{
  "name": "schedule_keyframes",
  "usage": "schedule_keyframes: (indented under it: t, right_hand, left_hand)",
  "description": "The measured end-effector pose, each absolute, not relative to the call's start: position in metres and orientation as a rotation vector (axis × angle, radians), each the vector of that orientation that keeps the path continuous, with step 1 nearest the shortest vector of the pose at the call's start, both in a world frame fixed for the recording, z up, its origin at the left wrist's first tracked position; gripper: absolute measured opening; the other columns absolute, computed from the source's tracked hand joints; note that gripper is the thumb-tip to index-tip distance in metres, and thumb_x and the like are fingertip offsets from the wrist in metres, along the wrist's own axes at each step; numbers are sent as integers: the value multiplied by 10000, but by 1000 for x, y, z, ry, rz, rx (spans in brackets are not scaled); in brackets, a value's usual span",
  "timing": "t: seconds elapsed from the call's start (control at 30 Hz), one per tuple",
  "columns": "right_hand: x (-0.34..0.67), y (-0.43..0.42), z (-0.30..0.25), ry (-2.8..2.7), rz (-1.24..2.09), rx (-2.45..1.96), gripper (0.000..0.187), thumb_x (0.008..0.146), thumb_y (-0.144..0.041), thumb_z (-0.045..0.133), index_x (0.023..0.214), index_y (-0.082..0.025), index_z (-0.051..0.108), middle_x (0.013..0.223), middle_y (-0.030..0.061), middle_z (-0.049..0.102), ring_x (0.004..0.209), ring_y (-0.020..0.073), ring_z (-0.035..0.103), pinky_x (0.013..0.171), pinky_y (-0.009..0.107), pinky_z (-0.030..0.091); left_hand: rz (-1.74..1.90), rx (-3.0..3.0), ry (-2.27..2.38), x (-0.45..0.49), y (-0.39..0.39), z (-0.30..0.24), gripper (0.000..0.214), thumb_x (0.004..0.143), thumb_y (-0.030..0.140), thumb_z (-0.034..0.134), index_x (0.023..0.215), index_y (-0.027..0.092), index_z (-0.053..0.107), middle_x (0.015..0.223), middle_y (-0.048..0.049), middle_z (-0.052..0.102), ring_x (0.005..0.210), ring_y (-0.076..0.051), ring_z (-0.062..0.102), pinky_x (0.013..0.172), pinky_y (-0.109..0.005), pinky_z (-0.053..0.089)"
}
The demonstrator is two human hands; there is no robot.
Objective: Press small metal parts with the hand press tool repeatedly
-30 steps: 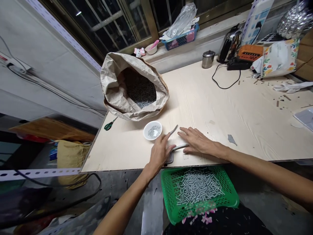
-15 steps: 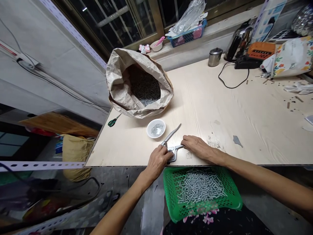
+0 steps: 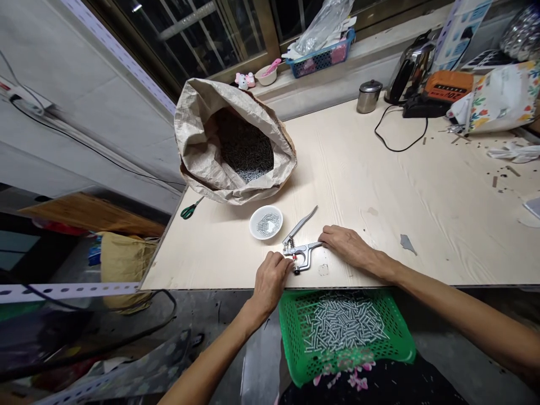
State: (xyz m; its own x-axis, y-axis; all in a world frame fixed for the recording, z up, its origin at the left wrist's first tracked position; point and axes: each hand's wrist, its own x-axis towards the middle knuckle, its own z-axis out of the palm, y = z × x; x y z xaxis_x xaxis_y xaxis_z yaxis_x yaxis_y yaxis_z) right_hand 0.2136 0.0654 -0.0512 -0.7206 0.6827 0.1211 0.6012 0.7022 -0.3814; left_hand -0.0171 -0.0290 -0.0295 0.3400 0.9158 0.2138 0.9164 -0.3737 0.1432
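Observation:
Snap pliers (image 3: 302, 253) with grey handles lie on the table near its front edge, their upper handle spread wide and a spring between. My right hand (image 3: 343, 244) has its fingertips closed on the end of the lower handle. At the jaw, beside a small red part, the fingers of my left hand (image 3: 270, 280) are pinched together; whatever they hold is too small to make out. Just behind the pliers is a white bowl (image 3: 254, 232) of small shiny metal pieces. Below the table edge, a green basket (image 3: 291, 354) on the lap holds many short metal pieces.
An open sack (image 3: 189, 124) with dark and shiny small pieces stands at the back left. Green-handled scissors (image 3: 188, 211) lie by the left edge. A steel canister (image 3: 369, 97), an electric kettle (image 3: 410, 70) and an orange-black device (image 3: 448, 85) stand at the back right.
My left hand has drawn back slightly from the spring to the jaw, uncovering more of the pliers. The pliers and my right hand have shifted slightly right in view.

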Motion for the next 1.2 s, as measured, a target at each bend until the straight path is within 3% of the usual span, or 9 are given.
schedule_keyframes:
  t: [0.3, 0.57, 0.7, 0.87, 0.97, 1.1, 1.2]
  right_hand:
    - [224, 63, -50, -2640, 457, -1046, 237, 944, -139, 383, 825, -175, 584, 847, 53, 600, 754, 160, 530, 620, 279, 353]
    - [220, 63, -59, -2626, 393, -1099, 201, 914, -105, 437, 795, -170, 586, 824, 41, 602, 747, 150, 536, 622, 268, 351]
    - [219, 62, -59, -2636, 411, -1108, 192, 907, -100, 446, 812, -170, 597, 827, 41, 602, 764, 157, 543, 618, 267, 347]
    - [221, 63, -50, -2627, 497, -1084, 216, 930, -144, 433, 799, -180, 601, 823, 40, 596, 727, 145, 544, 613, 262, 363]
    - [222, 75, -48, -2613, 627, -1053, 253, 963, -208, 400, 825, -183, 610, 860, 43, 587, 724, 137, 559, 641, 260, 399]
    - [218, 101, -51, -2547, 527, -1072, 260, 946, -135, 368, 1037, -208, 601, 1021, 69, 586, 867, 176, 575, 697, 282, 428]
    - [208, 114, -55, -2558, 417, -1022, 364, 900, -47, 357, 1136, -240, 557, 1075, 75, 588, 904, 191, 558, 712, 293, 430]
  left_hand:
    - [-334, -2540, -1809, -24, -15, -44, 201, 939, 222, 479, 820, 166, 630, 789, -46, 603, 775, -175, 546, 669, -282, 454]
    - [-417, -2757, -1491, 3, -54, -5, 155, 926, 238, 511, 855, 165, 628, 767, -42, 615, 717, -171, 530, 600, -280, 456]
    - [-466, -2656, -1590, 6, -44, 9, 148, 925, 242, 511, 885, 158, 626, 797, -52, 628, 747, -182, 541, 627, -305, 494]
    - [-515, -2759, -1403, 33, -24, -4, 228, 939, 237, 476, 1106, 136, 594, 1106, -112, 645, 1012, -230, 557, 828, -379, 530]
    - [-535, -2669, -1408, 47, -13, -12, 245, 943, 207, 450, 1137, 150, 589, 1219, -120, 608, 1110, -249, 517, 896, -422, 504]
    - [-483, -2438, -1582, 26, 17, -1, 227, 926, 164, 456, 1038, 189, 651, 1145, -105, 623, 1022, -241, 515, 820, -391, 492]
    - [-187, -2142, -1882, -11, 49, 10, 227, 908, 159, 470, 927, 171, 696, 975, -120, 634, 894, -249, 503, 731, -371, 445]
